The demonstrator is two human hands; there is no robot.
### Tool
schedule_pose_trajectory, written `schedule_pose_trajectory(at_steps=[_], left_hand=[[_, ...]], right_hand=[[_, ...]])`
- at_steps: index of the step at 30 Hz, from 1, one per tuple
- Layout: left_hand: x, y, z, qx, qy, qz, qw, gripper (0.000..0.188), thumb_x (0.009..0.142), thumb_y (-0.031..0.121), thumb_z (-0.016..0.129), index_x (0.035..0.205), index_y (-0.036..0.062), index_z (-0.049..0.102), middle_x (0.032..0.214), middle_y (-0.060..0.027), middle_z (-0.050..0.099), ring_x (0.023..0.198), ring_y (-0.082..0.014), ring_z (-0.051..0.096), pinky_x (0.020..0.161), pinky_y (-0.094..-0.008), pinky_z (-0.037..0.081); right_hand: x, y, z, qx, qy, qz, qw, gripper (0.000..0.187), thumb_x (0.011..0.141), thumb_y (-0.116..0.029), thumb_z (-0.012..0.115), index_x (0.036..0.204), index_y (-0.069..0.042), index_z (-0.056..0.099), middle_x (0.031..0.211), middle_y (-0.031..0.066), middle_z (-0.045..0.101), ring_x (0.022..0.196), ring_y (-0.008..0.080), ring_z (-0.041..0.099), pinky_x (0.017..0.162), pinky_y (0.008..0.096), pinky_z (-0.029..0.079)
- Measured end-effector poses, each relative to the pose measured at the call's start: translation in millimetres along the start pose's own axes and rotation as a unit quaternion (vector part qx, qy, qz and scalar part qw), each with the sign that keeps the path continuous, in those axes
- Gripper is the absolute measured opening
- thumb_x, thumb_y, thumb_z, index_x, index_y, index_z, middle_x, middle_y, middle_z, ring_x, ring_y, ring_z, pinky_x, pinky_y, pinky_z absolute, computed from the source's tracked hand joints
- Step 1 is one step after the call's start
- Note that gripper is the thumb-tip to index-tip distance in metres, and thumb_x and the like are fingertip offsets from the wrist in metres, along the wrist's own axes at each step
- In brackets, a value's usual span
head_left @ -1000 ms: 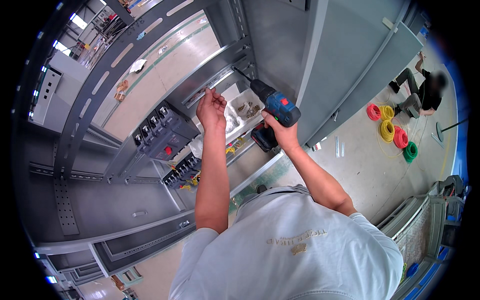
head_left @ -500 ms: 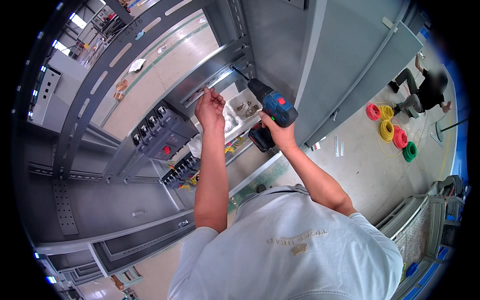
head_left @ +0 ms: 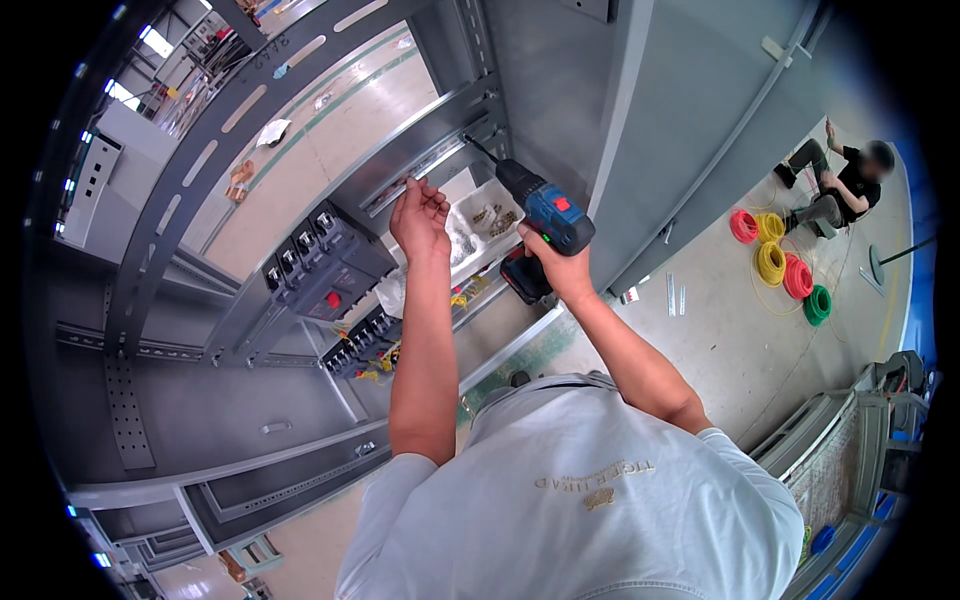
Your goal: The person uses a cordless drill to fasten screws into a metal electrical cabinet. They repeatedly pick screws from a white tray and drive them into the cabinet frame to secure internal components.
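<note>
My right hand [head_left: 562, 268] is wrapped round the handle of a blue and black cordless drill [head_left: 545, 205]. The long thin bit of the drill reaches up-left to the far end of a metal mounting rail [head_left: 430, 162] on the cabinet's crossbar. Close to the other end of that rail is my left hand [head_left: 421, 225], its fingers curled together; what they hold, if anything, is too small to make out. Under the rail, between my hands, sits a white tray [head_left: 462, 272] with small brass-coloured and silvery fasteners in its compartments.
A dark circuit breaker [head_left: 325, 265] is mounted left of my left forearm, with smaller breakers [head_left: 362, 345] and yellow wires below. Grey cabinet frame [head_left: 135, 250] surrounds the left side; a large panel [head_left: 690, 130] rises at right. Beyond it are wire coils [head_left: 770, 262] and a seated person [head_left: 850, 185].
The drill and both my hands stay almost in place. The bright glare on the rail has dimmed. In the background, the seated person's arm has drawn in toward the body.
</note>
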State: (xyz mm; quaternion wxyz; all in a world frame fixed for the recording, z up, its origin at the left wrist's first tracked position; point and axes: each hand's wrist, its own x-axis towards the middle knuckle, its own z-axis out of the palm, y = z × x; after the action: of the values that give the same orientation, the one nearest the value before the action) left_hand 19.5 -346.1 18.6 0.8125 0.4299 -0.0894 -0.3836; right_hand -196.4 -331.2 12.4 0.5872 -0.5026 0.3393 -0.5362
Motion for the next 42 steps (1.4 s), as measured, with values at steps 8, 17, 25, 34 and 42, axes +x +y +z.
schedule_pose_trajectory(at_steps=[8, 17, 25, 34, 42], left_hand=[[-1.4, 1.5, -0.4, -0.003, -0.001, 0.003, 1.0, 0.028, 0.1, 0.026, 0.066, 0.103, -0.0014, 0.066, 0.079, -0.0061, 0.063, 0.069, -0.0162, 0.062, 0.062, -0.0293, 0.052], [-0.3, 2.0, -5.1, -0.011, -0.005, 0.007, 1.0, 0.028, 0.099, 0.027, 0.067, 0.102, -0.0009, 0.067, 0.079, -0.0052, 0.064, 0.069, -0.0156, 0.062, 0.061, -0.029, 0.051], [-1.9, 2.5, -2.5, -0.005, 0.005, 0.003, 1.0, 0.028, 0.099, 0.027, 0.067, 0.101, -0.0002, 0.067, 0.079, -0.005, 0.064, 0.069, -0.0159, 0.062, 0.061, -0.0287, 0.051], [-1.2, 1.6, -3.4, 0.002, 0.002, 0.005, 1.0, 0.028, 0.1, 0.028, 0.066, 0.103, 0.0007, 0.066, 0.079, -0.0048, 0.064, 0.068, -0.0152, 0.062, 0.061, -0.0292, 0.051], [-3.5, 2.7, -2.1, -0.001, -0.001, 0.008, 1.0, 0.027, 0.1, 0.028, 0.066, 0.102, 0.0007, 0.066, 0.078, -0.005, 0.064, 0.067, -0.0157, 0.062, 0.06, -0.0291, 0.051]], right_hand=[[-1.1, -2.2, -0.5, -0.016, 0.002, 0.003, 1.0, 0.013, 0.087, -0.009, 0.076, 0.095, -0.002, 0.069, 0.081, 0.0004, 0.067, 0.067, 0.0084, 0.059, 0.065, 0.0271, 0.05], [0.9, 0.8, -3.9, -0.043, -0.003, 0.019, 0.999, 0.02, 0.087, -0.011, 0.08, 0.102, -0.001, 0.071, 0.088, 0.0026, 0.071, 0.075, 0.0102, 0.065, 0.072, 0.0285, 0.055], [7.0, 17.3, -17.1, -0.112, -0.02, -0.037, 0.993, 0.023, 0.081, -0.011, 0.082, 0.099, 0.0, 0.073, 0.088, 0.0062, 0.075, 0.08, 0.0127, 0.069, 0.08, 0.0304, 0.055], [10.5, 12.6, -20.4, -0.129, -0.01, -0.041, 0.991, 0.021, 0.08, -0.01, 0.082, 0.095, 0.0, 0.072, 0.085, 0.0051, 0.074, 0.078, 0.012, 0.067, 0.08, 0.0301, 0.055], [14.8, 10.0, -25.2, -0.147, -0.052, -0.058, 0.986, 0.032, 0.081, -0.01, 0.08, 0.109, 0.0, 0.068, 0.095, 0.0061, 0.072, 0.085, 0.0126, 0.064, 0.084, 0.0298, 0.052]])
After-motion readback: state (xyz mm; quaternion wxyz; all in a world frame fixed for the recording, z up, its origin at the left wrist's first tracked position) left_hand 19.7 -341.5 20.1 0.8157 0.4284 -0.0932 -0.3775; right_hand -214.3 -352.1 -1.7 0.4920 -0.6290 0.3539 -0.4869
